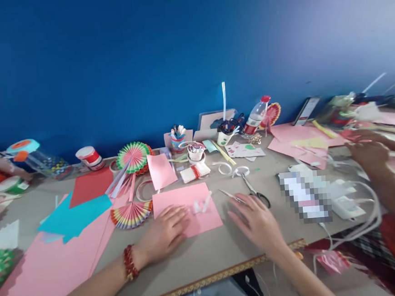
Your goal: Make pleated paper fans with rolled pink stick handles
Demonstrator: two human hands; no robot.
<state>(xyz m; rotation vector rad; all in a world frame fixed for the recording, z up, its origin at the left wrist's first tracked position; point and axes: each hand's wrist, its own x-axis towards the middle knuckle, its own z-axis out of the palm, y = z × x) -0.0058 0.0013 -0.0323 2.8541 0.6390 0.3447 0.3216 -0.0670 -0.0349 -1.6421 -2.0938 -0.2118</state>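
Observation:
My left hand (171,225) lies flat with its fingers stretched over the lower left part of a pink paper sheet (184,194). Small white scraps (202,204) rest on that sheet, near its right side. My right hand (256,221) is just right of the paper, fingers apart, over a pair of scissors (263,200) with dark handles. One thin metal blade reaches out leftward past the fingertips, and another points away toward curled white ribbon (241,171). Part of the scissors is hidden under the hand; no firm grip on them shows.
Paper fans (135,157), a red sheet (93,186), blue paper (73,217) and large pink paper lie left. Along the blue wall stand a pen cup (178,142) and a bottle (257,116). Right are a phone (305,196), a power strip (345,204), cables and another person's hands (369,152).

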